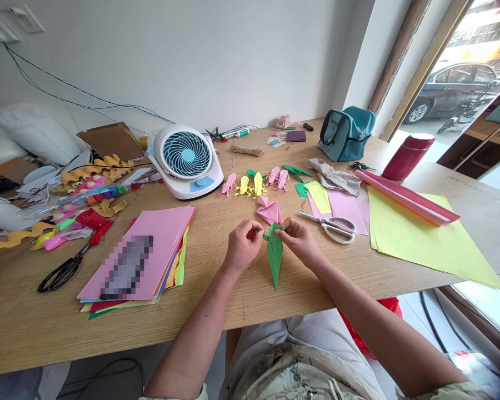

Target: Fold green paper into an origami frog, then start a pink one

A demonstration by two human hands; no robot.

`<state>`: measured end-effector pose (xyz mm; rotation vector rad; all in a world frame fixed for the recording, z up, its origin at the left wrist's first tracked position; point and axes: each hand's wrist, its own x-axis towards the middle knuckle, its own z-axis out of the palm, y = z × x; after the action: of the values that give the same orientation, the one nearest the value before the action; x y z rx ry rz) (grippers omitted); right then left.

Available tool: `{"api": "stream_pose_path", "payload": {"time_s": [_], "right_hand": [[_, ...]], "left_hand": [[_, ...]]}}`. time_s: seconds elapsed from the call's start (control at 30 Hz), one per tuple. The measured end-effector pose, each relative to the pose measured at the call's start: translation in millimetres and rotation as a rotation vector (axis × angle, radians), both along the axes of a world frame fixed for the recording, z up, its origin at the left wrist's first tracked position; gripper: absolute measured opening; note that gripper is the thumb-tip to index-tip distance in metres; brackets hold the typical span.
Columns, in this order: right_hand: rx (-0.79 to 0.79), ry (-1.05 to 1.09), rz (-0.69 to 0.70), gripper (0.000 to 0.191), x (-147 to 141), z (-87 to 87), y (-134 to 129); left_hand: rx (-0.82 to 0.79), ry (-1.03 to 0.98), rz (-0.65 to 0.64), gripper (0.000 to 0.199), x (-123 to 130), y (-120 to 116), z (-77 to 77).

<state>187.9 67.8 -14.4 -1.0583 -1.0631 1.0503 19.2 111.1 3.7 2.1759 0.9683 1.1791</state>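
Note:
A green folded-paper figure (275, 255) hangs point down between my hands, just above the wooden table. My left hand (246, 240) pinches a small flap on its left side. With thumb and fingers, my right hand (299, 238) grips its upper right part. Right behind it lies a pink folded paper piece (270, 212). Farther back stand finished paper figures, among them a yellow paper frog (259, 185), a pink paper frog (229, 184) and a green folded figure (296, 172). White-handled scissors (337, 229) rest to the right of my right hand.
A stack of coloured paper (166, 239) lies at left, black-handled scissors (62, 275) beside it. A white fan (187, 161) stands behind. Yellow sheets (425, 244), a pink paper roll (412, 200), a red bottle (408, 156) and a teal bag (345, 135) are at right.

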Motion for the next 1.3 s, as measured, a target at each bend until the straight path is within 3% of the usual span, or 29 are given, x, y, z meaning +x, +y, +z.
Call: {"api": "stream_pose_path", "payload": {"time_s": [0.17, 0.33, 0.53, 0.77, 0.87, 1.13, 1.3], "right_hand": [[-0.011, 0.002, 0.019, 0.046, 0.3, -1.0, -0.1], [-0.027, 0.020, 0.056, 0.046, -0.4, 0.8, -1.1], [-0.081, 0.070, 0.122, 0.047, 2.4, 1.4, -0.6], [-0.154, 0.141, 0.157, 0.048, 6.0, -4.0, 1.0], [-0.162, 0.153, 0.162, 0.048, 5.8, -3.4, 0.5], [-0.113, 0.132, 0.124, 0.046, 7.2, -0.9, 0.1], [-0.077, 0.117, 0.099, 0.048, 7.6, -0.4, 0.5]], "left_hand": [[-0.206, -0.051, -0.047, 0.007, 0.7, 1.0, 0.5], [-0.248, -0.053, -0.068, 0.003, 1.1, 1.0, -1.7], [-0.510, -0.174, -0.227, 0.016, -0.5, 5.2, -4.3], [-0.808, -0.331, -0.438, 0.030, -6.8, 2.4, 5.1], [-0.841, -0.314, -0.483, 0.036, -8.6, 3.5, 5.7], [-0.756, -0.298, -0.430, 0.029, -9.8, 6.0, 5.8], [-0.838, -0.382, -0.464, 0.026, -11.4, 6.7, 6.7]]}}
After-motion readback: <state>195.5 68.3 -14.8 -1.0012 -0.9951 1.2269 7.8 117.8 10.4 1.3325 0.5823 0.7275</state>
